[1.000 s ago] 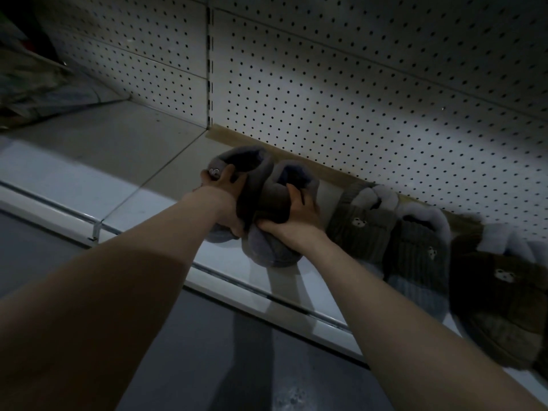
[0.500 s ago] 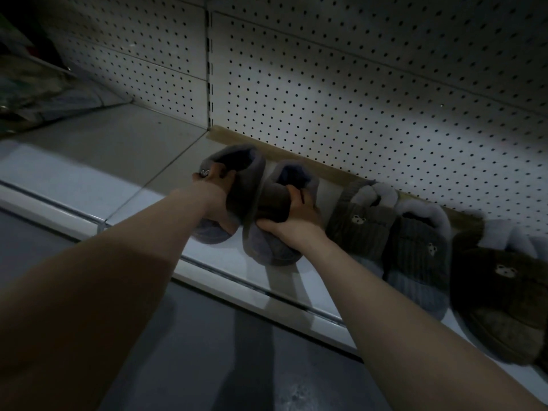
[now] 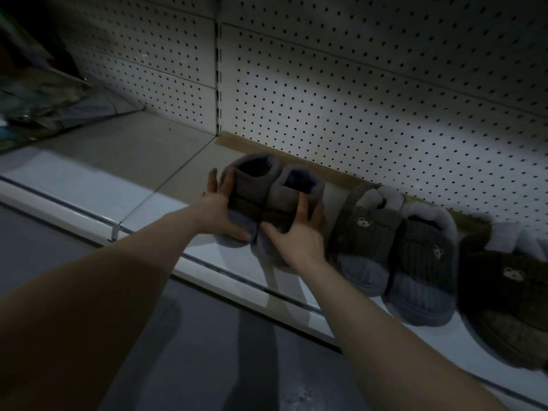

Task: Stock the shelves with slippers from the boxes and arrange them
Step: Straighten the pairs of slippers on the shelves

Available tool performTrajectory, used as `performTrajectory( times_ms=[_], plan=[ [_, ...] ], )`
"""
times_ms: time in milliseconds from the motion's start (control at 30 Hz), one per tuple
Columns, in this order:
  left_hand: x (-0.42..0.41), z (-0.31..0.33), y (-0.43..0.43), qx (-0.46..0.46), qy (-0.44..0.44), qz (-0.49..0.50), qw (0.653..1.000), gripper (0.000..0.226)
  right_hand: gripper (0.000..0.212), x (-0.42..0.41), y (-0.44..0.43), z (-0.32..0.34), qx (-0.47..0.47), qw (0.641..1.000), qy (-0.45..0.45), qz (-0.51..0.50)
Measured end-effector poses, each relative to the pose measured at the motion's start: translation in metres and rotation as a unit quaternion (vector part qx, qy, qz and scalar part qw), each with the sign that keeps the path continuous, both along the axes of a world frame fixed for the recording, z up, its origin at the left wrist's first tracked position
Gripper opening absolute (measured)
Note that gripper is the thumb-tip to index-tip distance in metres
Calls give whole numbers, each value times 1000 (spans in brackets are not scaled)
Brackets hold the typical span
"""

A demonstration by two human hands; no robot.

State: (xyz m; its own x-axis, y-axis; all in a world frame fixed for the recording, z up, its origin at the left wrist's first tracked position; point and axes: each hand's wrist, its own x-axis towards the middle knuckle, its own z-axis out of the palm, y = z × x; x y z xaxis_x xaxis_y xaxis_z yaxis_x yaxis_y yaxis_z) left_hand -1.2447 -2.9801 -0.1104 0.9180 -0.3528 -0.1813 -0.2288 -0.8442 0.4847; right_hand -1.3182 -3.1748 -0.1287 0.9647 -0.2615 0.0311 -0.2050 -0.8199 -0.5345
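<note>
L hand pressing, R hand gripping slipper pr

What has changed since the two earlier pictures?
The left hand has loosened: its fingers, curled round the grey pair before, now lie straight against its left side. The right hand still grips the pair's right side. The pair stays at the same spot on the shelf; the bear slippers beside it have not moved.
</note>
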Motion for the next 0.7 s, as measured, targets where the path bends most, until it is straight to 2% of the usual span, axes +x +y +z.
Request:
performTrajectory(
  times_ms=[100, 233, 400, 567, 700],
  plan=[
    [-13, -5, -5, -19, -3, 3, 1000, 169, 107, -12, 12, -10, -29, 999, -16, -21],
    [-18, -10, -6, -57, -19, 22, 998, 163, 103, -13, 16, -13, -25, 998, -32, -38],
    [-11, -11, -3, -43, -30, 35, 998, 147, 102, -8, 18, -16, -9, 997, -57, -43],
    [-3, -17, -4, -43, -4, 60, 997, 155, 101, -4, 18, -13, -5, 998, -40, -48],
    [-11, -11, -8, -30, -28, 51, 998, 159, 102, -4, 17, -12, -5, 998, -38, -49]
  ],
)
